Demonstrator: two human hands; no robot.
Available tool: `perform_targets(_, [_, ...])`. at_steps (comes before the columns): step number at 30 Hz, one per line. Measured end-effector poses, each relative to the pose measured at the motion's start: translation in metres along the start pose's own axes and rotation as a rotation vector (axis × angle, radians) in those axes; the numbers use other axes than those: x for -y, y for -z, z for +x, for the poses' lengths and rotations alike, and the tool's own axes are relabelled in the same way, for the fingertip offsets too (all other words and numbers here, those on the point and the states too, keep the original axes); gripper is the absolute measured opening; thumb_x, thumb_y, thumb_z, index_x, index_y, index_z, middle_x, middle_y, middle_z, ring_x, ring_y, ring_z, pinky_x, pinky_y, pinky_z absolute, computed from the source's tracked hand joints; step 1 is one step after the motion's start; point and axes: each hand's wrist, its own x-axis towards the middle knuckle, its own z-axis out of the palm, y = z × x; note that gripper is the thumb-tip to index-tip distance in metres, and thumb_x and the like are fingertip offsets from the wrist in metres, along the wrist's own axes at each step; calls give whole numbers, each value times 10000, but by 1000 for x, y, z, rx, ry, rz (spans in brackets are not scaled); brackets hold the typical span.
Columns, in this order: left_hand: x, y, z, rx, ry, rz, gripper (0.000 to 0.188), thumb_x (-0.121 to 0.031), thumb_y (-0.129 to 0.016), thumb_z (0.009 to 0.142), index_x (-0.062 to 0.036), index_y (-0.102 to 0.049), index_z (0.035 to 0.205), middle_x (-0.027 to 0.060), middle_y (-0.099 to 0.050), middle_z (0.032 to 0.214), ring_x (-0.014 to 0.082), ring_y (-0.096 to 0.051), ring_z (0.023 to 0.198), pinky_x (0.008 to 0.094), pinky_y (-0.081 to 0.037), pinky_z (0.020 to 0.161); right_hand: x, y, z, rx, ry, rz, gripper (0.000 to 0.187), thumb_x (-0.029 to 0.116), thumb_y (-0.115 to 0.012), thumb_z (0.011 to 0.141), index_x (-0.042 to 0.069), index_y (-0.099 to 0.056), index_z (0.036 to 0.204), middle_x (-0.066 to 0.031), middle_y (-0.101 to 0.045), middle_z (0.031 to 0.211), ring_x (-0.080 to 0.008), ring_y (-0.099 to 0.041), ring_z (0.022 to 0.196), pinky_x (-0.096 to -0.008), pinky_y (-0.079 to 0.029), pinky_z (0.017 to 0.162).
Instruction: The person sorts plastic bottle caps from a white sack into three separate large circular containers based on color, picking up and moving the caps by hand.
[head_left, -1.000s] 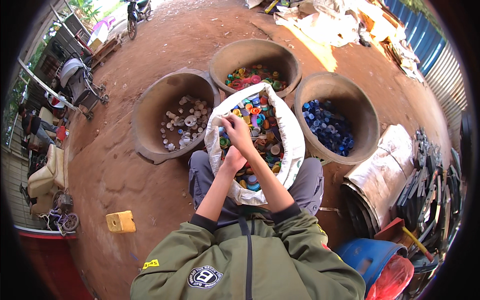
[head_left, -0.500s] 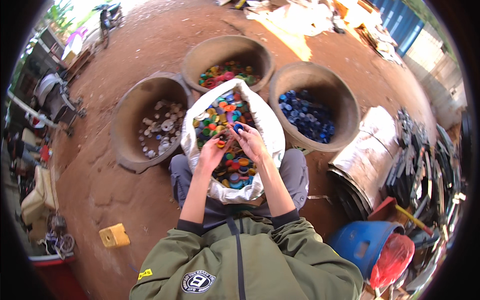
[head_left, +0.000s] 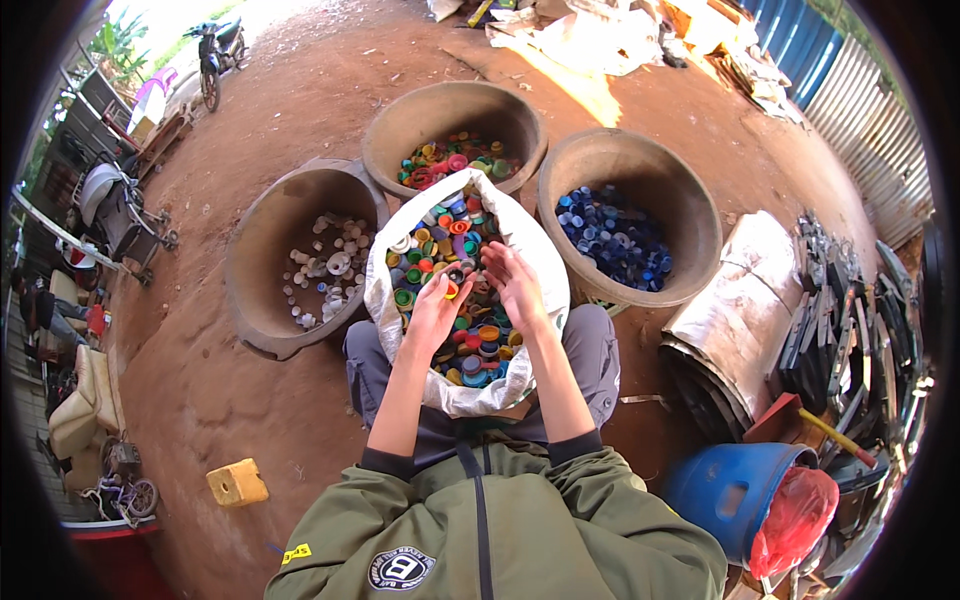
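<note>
Between my knees stands an open white sack (head_left: 545, 262) filled with mixed coloured bottle caps (head_left: 463, 238). My left hand (head_left: 434, 312) is over its left part, fingers curled around a few caps, among them a yellow-and-red cap (head_left: 451, 290) and a dark one. To the right, my right hand (head_left: 516, 288) hovers above the caps with fingers stretched and nothing seen in it. Around the sack are three large basins: the left basin (head_left: 258, 250) has white caps, the far basin (head_left: 385, 125) mixed colours, and the right basin (head_left: 700, 215) blue caps.
A rolled sheet (head_left: 735, 300) and a heap of dark strips (head_left: 850, 330) lie at the right. Nearer is a tipped blue barrel (head_left: 715, 490) with a red bag (head_left: 795, 520). A yellow block (head_left: 237, 484) sits on the dirt at left. A stroller (head_left: 118, 215) stands farther left.
My right hand has opened and moved slightly away from the left; the blue cap at its fingertips no longer shows there. My left hand still has caps. The view has shifted slightly.
</note>
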Motion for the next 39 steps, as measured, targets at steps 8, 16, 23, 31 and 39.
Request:
perform_targets(8, [10,-7,6,-126,-56,272,442,-119,-415,1022,-7,-340,1443,114,-404,1447,188,-377,1340,341,-266,1146,-59,-31,-1,-6,-41,33,395,231,-344,1039,45,-454,1370,-96,-490,1345,-191,-476,1192,-350,-375,1033])
perform_targets(16, [8,-29,-1,-13,-192,406,564,60,-361,930,30,-241,1480,158,-179,1576,244,-141,1470,353,-126,1196,-69,-23,7,-11,-144,493,391,234,-297,1038,-4,-454,1306,-176,-508,1298,-277,-483,1231,-416,-361,1080])
perform_targets(23, [-13,7,-11,-287,-398,183,425,75,-355,935,26,-431,1350,155,-469,1407,239,-465,1306,371,-384,1101,-25,-53,59,-15,-174,696,336,256,-301,1029,-3,-512,1071,-183,-588,1044,-309,-579,1016,-473,-468,951])
perform_targets(31, [0,21,-19,-247,69,406,373,-97,-440,951,-49,-493,1318,135,-555,1300,259,-536,1208,398,-421,1028,83,-112,201,24,-99,582,759,425,-344,1018,-117,-16,1436,-309,-278,1409,-485,-201,1383,-589,-2,1158])
perform_targets(39, [-3,43,-15,-288,100,924,235,-52,-486,928,-38,-590,1139,80,-655,1062,185,-630,1004,294,-485,828,56,-63,97,291,-81,-15,439,279,-437,1008,-50,-427,1298,-190,-518,1303,-291,-541,1191,-458,-457,1007])
